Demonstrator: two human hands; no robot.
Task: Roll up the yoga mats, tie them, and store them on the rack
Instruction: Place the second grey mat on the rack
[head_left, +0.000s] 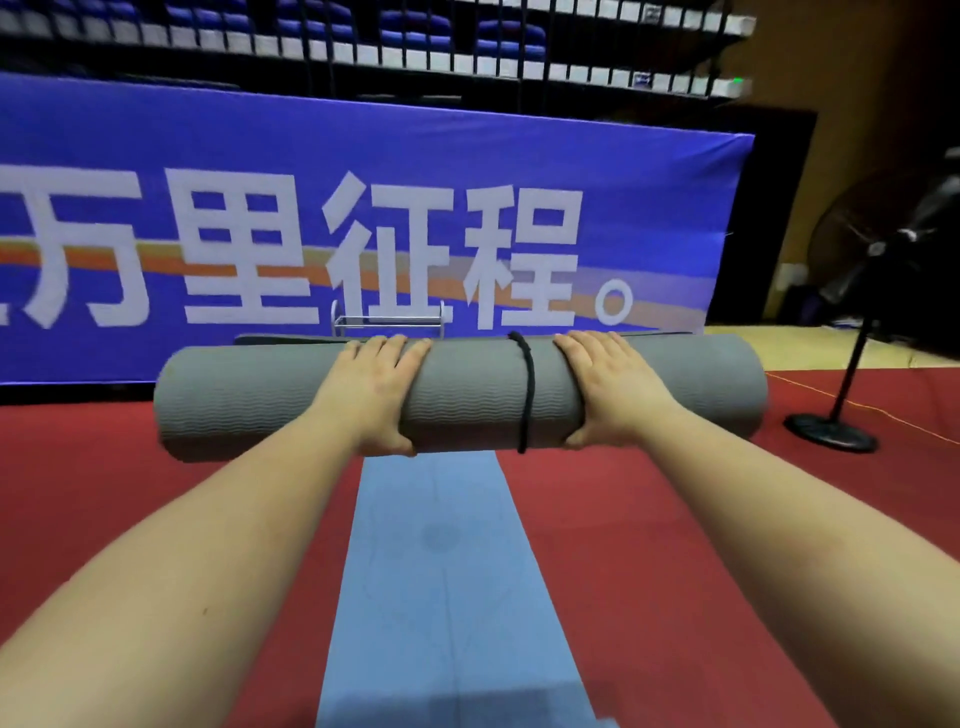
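A rolled grey yoga mat (249, 405) is held level in the air in front of me. A black cord (527, 395) is looped round it right of its middle. My left hand (371, 389) grips the roll left of the cord, fingers over the top and thumb beneath. My right hand (605, 387) grips it just right of the cord in the same way. Below, a blue yoga mat (441, 571) lies flat and unrolled on the red floor. A small metal rack (387, 319) stands on the floor beyond the roll, mostly hidden by it.
A large blue banner (363, 208) with white characters forms a wall straight ahead. A black standing fan (852, 332) with a round base is at the right, an orange cable (883, 410) trailing past it. Another dark mat edge (291, 339) shows behind the roll.
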